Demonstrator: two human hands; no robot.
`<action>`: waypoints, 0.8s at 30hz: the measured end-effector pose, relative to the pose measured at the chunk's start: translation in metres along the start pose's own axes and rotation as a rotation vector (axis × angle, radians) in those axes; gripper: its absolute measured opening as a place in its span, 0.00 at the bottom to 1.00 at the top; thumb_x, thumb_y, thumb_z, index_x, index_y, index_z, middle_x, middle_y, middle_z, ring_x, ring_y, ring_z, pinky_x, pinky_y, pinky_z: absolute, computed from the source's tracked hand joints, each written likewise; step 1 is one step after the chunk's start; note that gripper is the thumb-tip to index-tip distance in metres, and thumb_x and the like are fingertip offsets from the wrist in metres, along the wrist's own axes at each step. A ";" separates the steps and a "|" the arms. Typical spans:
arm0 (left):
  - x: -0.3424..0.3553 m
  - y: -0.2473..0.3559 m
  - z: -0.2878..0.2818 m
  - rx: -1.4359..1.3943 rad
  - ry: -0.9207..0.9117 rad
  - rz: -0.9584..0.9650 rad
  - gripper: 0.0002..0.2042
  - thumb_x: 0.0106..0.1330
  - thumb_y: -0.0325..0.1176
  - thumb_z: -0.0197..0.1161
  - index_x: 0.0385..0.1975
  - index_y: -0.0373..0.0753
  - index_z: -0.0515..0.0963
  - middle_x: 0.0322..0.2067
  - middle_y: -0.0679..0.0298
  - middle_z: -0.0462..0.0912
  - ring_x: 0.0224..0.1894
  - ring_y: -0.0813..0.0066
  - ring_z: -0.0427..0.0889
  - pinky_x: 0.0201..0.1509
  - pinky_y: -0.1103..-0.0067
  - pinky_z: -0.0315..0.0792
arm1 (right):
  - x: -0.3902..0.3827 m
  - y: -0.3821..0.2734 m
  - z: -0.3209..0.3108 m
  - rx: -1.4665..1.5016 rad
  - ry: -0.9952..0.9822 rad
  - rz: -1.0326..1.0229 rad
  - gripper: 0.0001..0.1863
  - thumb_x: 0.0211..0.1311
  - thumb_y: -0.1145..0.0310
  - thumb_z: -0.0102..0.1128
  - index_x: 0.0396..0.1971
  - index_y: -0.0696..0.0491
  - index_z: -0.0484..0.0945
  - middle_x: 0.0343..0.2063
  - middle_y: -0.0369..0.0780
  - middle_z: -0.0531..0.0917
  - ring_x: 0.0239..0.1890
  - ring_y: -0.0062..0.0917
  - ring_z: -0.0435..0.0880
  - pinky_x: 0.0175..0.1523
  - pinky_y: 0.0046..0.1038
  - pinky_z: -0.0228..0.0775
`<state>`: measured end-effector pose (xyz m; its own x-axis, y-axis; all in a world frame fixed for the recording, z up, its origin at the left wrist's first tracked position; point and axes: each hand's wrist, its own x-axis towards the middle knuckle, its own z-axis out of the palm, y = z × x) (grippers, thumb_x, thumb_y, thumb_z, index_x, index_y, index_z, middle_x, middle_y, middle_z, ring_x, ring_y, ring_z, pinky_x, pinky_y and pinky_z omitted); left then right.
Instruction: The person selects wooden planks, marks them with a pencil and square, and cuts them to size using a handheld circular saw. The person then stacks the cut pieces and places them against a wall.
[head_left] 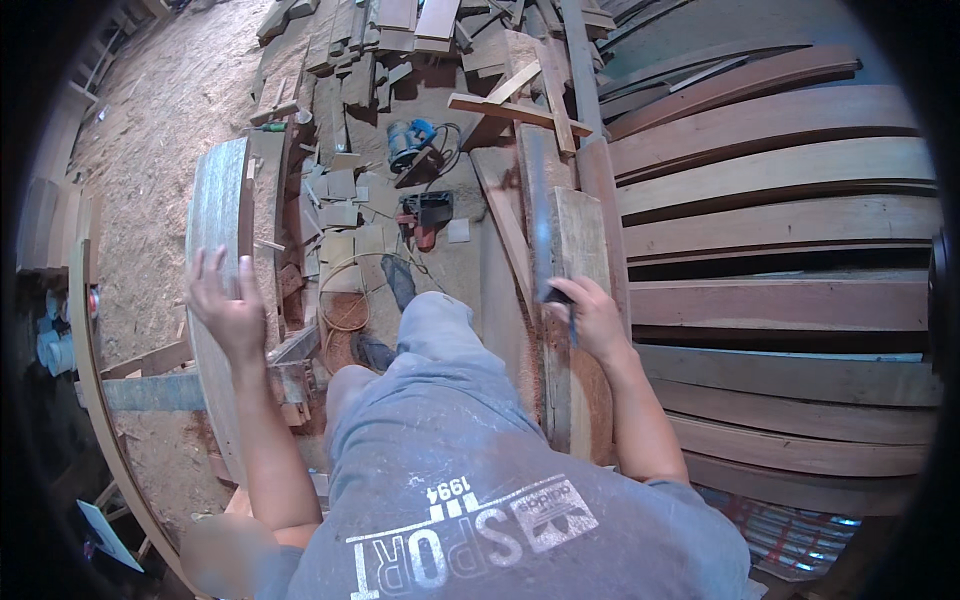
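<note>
My left hand (228,305), fingers spread, is over a long curved plank (222,190) with a pale, shiny upper face. Whether the palm presses on the wood cannot be made out. My right hand (592,318) is closed around a small black object (558,295) beside a thick rough timber (582,235). A narrow dark-blue piece shows below the fingers; the object's kind is unclear. From the black object a long blue-grey strip (541,200) runs away from me along the timber, and I cannot tell whether the two are joined.
Between my legs and the offcuts lie a blue corded power tool (408,143), a black-and-red power tool (426,212) and a looped cord (345,300). Wood offcuts (345,75) pile up ahead. Several curved boards (780,305) are stacked at right. Sawdust covers the left ground (165,130).
</note>
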<state>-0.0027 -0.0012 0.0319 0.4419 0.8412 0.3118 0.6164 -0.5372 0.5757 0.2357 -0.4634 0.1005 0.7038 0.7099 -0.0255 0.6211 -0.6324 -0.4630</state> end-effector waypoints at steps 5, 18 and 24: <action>0.016 -0.085 0.007 0.394 -0.032 -0.197 0.27 0.74 0.54 0.67 0.68 0.50 0.80 0.73 0.54 0.74 0.78 0.52 0.68 0.80 0.42 0.53 | -0.100 0.067 -0.010 -0.128 -0.080 0.277 0.19 0.62 0.66 0.76 0.53 0.52 0.87 0.43 0.48 0.88 0.47 0.49 0.87 0.55 0.45 0.81; -0.007 -0.117 0.026 0.404 0.069 -0.125 0.27 0.74 0.53 0.66 0.66 0.45 0.79 0.66 0.49 0.79 0.74 0.48 0.72 0.76 0.30 0.52 | 0.059 0.092 -0.046 -0.242 -0.941 0.845 0.26 0.69 0.47 0.71 0.29 0.60 0.90 0.23 0.47 0.90 0.30 0.39 0.93 0.41 0.40 0.86; -0.004 -0.102 0.014 0.359 0.071 -0.117 0.26 0.74 0.49 0.66 0.67 0.45 0.79 0.67 0.47 0.78 0.74 0.43 0.71 0.81 0.43 0.53 | 0.274 0.164 0.013 -0.315 0.136 0.319 0.33 0.68 0.51 0.71 0.64 0.58 0.77 0.55 0.58 0.86 0.59 0.55 0.86 0.65 0.47 0.78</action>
<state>-0.0585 0.0490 -0.0382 0.3163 0.8938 0.3181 0.8546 -0.4140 0.3136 0.5260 -0.3682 0.0061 0.9023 0.4310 0.0030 0.4260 -0.8907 -0.1587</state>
